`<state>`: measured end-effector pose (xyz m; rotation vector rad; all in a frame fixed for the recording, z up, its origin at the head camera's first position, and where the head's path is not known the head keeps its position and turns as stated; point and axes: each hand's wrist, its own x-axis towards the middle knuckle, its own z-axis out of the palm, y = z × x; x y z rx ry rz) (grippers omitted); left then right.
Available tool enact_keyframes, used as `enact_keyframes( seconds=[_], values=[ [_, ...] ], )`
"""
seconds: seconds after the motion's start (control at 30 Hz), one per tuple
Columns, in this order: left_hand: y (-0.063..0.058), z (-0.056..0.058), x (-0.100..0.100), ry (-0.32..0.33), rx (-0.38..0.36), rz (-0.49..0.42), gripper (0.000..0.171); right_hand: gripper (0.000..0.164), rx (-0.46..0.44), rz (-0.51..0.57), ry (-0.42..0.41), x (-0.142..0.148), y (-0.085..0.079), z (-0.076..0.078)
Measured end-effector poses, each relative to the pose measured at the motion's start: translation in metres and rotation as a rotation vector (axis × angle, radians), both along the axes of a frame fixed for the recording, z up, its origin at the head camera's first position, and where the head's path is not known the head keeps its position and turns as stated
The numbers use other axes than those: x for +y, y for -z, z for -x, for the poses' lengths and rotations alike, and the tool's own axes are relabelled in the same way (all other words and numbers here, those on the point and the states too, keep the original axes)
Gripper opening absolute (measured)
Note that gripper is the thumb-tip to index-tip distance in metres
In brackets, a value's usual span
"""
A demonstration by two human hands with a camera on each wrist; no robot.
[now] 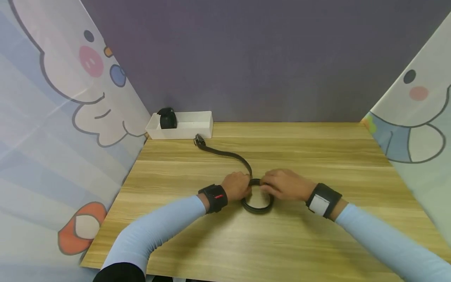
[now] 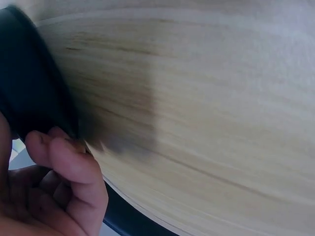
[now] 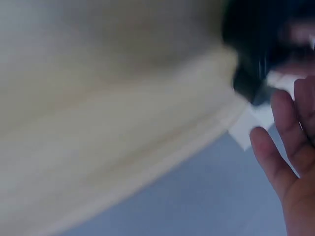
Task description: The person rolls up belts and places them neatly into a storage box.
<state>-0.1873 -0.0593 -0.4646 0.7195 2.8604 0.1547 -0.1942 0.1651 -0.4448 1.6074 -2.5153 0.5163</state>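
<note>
A black belt [image 1: 225, 154] lies on the wooden table, its near part curled into a standing round coil and the rest snaking away to the far left. Its buckle [image 1: 199, 141] end lies by the front right corner of a white tray. My left hand [image 1: 236, 186] pinches the belt at the coil's left side; in the left wrist view, curled fingertips [image 2: 74, 157] meet the broad dark strap [image 2: 34, 73]. At the coil's upper right, my right hand [image 1: 287, 185] holds the strap. The right wrist view is blurred, with several outer fingers extended and the thumb's grip partly hidden.
The white tray [image 1: 172, 134] stands at the table's back left, with a black rounded object [image 1: 168, 118] inside. A dark grey panel [image 1: 246, 58] rises behind the table [image 1: 334, 156]. Printed cartoon curtains hang along both sides.
</note>
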Motion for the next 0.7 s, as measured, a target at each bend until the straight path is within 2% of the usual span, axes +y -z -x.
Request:
enact_keyframes(
  seconds=[0.07, 0.1, 0.17, 0.23, 0.33, 0.43, 0.57, 0.7],
  values=[
    [0.0, -0.001, -0.002, -0.008, 0.019, 0.001, 0.015, 0.014, 0.091, -0.001, 0.009, -0.015, -0.011, 0.022],
    [0.001, -0.002, -0.002, -0.014, 0.029, 0.005, 0.015, 0.022, 0.134, -0.023, 0.012, -0.023, -0.016, 0.031],
    [-0.001, -0.004, 0.0, -0.025, 0.035, 0.017, 0.015, 0.038, 0.208, -0.11, 0.016, -0.04, -0.026, 0.047],
    [0.0, -0.005, 0.002, -0.03, 0.033, 0.018, 0.015, 0.047, 0.244, -0.206, 0.011, -0.053, -0.029, 0.061],
    [0.002, -0.007, 0.007, -0.039, 0.03, 0.005, 0.016, 0.042, 0.249, -0.31, 0.029, -0.067, -0.022, 0.076],
    [0.005, -0.006, 0.006, -0.05, 0.047, -0.016, 0.018, 0.039, 0.249, -0.365, 0.053, -0.072, -0.009, 0.088],
    [0.005, -0.006, 0.002, -0.073, 0.058, -0.023, 0.02, 0.044, 0.224, -0.432, 0.05, -0.076, 0.005, 0.096],
    [0.005, -0.006, -0.003, -0.065, 0.075, -0.014, 0.018, 0.046, 0.18, -0.436, 0.04, -0.075, 0.017, 0.102]
  ],
)
